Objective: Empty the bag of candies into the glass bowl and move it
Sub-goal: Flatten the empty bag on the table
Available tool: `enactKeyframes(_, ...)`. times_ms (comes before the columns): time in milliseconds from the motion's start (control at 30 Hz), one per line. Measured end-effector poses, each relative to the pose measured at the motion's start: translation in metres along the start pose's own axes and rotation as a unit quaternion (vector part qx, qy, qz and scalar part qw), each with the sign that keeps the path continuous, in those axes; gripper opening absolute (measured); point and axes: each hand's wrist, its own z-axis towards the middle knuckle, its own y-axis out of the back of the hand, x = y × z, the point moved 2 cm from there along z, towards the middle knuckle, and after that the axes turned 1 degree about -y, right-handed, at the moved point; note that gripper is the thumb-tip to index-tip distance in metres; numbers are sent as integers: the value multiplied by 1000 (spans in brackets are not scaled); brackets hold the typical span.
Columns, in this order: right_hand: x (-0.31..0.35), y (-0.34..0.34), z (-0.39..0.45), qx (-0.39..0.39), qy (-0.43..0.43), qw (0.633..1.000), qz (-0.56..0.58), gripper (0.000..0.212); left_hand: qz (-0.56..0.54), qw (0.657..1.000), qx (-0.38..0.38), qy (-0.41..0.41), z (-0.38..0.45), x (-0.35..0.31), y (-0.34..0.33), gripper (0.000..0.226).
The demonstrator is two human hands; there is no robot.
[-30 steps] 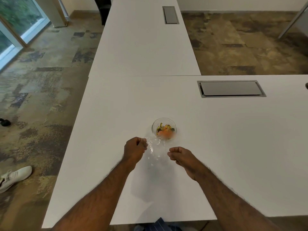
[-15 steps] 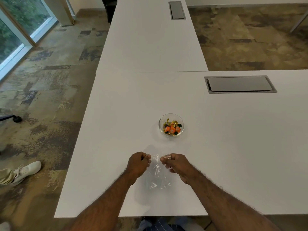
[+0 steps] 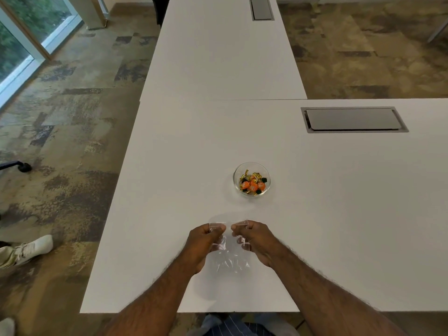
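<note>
A small glass bowl [image 3: 252, 178] stands on the white table [image 3: 169, 190], holding orange, gold and dark green wrapped candies [image 3: 253, 184]. Nearer to me, a clear plastic bag [image 3: 230, 259] with nothing visible inside hangs between my hands, well short of the bowl. My left hand [image 3: 204, 241] pinches the bag's top left corner. At the top right corner my right hand [image 3: 254, 238] pinches it too. The two hands are close together, thumbs almost touching.
A grey cable hatch [image 3: 352, 119] is set into the table at the right. A second white table [image 3: 218, 57] joins on the far side, with its own hatch [image 3: 261, 8]. A white shoe [image 3: 26, 249] lies on the floor at the left.
Both hands have drawn the bag back from the bowl towards me and come closer together. The bowl has stayed where it was.
</note>
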Motion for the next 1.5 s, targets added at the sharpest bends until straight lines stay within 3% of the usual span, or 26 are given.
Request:
enactKeyframes(133,-1,-1,2,-5,-2,1000,-10,9,8,1000,-19,2,4,2,1,14)
enactKeyframes(467,-17,2,12,-5,-30,999,-34,18,176,982,-49,-46,18,7,-2,9)
enactKeyframes(633,-25,11,19,-48,-12,997,-64,20,237,966,-78,-62,28,12,0,7)
enactKeyframes(833,-25,16,28,-83,25,987,-139,28,301,941,-130,-87,32,19,-1,43)
enactKeyframes(867,-24,16,29,-112,47,978,-172,33,328,925,-152,-115,30,21,-1,49)
enactKeyframes(933,-25,15,27,-185,113,936,-275,45,425,857,-199,-214,22,26,-1,54)
enactKeyframes(1000,-30,11,23,-215,201,857,-423,54,501,785,-213,-297,14,33,-1,59)
enactKeyframes(1100,-47,3,18,-150,321,723,-594,64,576,738,-130,-328,9,52,-1,66)
enactKeyframes(1167,-63,0,18,-109,370,655,-650,66,634,701,-80,-316,8,68,3,66)
enactKeyframes(1233,-77,1,19,-91,378,639,-664,67,668,682,-52,-292,6,79,8,65)
enactKeyframes(1500,-88,13,29,-52,319,654,-684,74,699,665,-28,-261,10,82,20,67)
